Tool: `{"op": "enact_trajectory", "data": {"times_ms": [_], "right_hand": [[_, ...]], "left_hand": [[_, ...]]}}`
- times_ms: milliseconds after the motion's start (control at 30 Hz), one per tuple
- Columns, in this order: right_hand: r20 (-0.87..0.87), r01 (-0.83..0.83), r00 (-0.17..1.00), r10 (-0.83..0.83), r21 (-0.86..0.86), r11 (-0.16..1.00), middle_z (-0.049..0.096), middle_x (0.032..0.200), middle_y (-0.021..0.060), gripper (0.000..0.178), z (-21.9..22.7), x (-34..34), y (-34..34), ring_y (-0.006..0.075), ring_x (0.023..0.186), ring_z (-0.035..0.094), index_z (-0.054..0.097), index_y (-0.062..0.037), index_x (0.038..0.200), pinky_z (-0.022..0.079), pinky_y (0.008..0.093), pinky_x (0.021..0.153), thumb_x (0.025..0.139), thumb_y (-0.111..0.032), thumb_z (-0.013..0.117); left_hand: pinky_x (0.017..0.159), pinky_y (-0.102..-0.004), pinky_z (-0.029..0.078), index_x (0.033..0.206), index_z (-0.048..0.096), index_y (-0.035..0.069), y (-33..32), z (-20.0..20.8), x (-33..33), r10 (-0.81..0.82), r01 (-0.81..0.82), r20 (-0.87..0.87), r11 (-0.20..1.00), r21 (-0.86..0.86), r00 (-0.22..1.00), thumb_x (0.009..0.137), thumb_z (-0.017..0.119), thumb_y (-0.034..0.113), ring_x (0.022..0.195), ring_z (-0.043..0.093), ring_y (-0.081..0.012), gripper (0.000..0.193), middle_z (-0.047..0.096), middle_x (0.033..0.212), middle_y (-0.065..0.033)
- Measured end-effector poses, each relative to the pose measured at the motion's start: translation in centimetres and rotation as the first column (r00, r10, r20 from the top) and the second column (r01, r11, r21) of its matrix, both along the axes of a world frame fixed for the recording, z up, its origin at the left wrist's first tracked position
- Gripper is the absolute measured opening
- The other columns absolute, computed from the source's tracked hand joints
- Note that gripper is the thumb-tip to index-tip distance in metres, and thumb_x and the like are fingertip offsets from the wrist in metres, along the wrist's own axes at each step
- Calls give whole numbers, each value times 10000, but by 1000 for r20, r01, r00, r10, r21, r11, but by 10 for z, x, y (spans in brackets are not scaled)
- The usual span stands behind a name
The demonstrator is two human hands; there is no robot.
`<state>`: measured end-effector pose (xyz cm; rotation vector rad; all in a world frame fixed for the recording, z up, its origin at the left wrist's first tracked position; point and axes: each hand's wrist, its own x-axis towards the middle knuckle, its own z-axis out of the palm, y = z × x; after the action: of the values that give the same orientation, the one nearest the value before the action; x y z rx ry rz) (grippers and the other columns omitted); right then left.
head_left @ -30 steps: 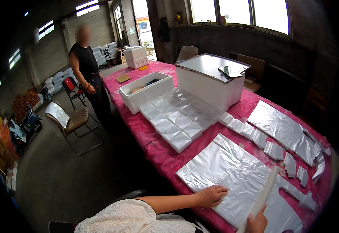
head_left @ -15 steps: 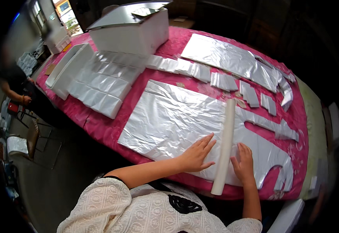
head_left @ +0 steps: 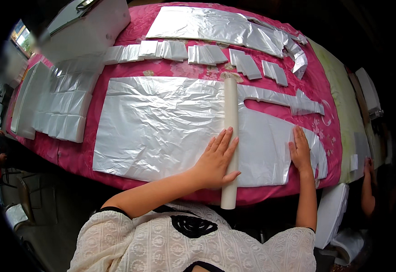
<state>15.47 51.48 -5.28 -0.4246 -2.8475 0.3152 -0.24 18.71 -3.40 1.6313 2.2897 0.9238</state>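
Observation:
A stack of thin silvery-white plastic vest bags (head_left: 148,122) lies flat on the table, its body wrinkled at the left and its cut handles at the right. Across the stack rests a long off-white tube (head_left: 231,106), one end overhanging the near edge. My left hand (head_left: 215,161) lies on the tube's near half, fingers spread and stretched out, not wrapped round it. Further right, my right hand (head_left: 301,149) rests flat on the bags near the lower handle, fingers extended and holding nothing.
Small folded bag bundles (head_left: 205,55) line up behind the stack, with another bag stack (head_left: 207,25) beyond. Left are packed bag bundles (head_left: 66,106) and a white box (head_left: 86,34). A pink flowered cloth (head_left: 170,68) covers the table. Another person's hand (head_left: 368,167) shows far right.
My left hand has moved onto the tube from beside it. My right hand has shifted away from the tube toward the handles. The whole view has turned rightward.

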Motion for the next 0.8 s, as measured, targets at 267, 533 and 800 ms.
{"op": "enact_trajectory", "data": {"times_ms": [267, 533, 800], "right_hand": [[10, 282, 959, -284, 62, 957, 394, 1368, 205, 473, 0, 46, 59, 333, 1297, 332, 421, 16, 1306, 236, 408, 1079, 912, -245, 439], [-89, 215, 977, -196, 397, 892, 454, 1320, 162, 474, 28, 2, -29, 309, 1303, 325, 504, -1, 1212, 227, 430, 1081, 740, 40, 495], [-13, 155, 988, -155, 16, 988, 317, 1415, 205, 586, -5, -6, -47, 360, 1319, 273, 352, 10, 1349, 204, 419, 1086, 911, -362, 469]], "left_hand": [[1065, -527, 180, 1385, 232, -35, 3, 0, 4, 24, -24, -3, 1000, 16, 1000, 747, 602, 398, 1354, 115, -439, 855, 96, 1461, -280], [1065, -526, 178, 1377, 250, -38, 5, -2, 5, 25, -25, -12, 999, 29, 1000, 751, 596, 393, 1355, 118, -433, 836, 112, 1461, -277], [1064, -524, 178, 1372, 264, -41, 4, -4, 5, 26, -26, -2, 998, 59, 1000, 749, 598, 386, 1352, 129, -433, 826, 120, 1455, -284]]}}
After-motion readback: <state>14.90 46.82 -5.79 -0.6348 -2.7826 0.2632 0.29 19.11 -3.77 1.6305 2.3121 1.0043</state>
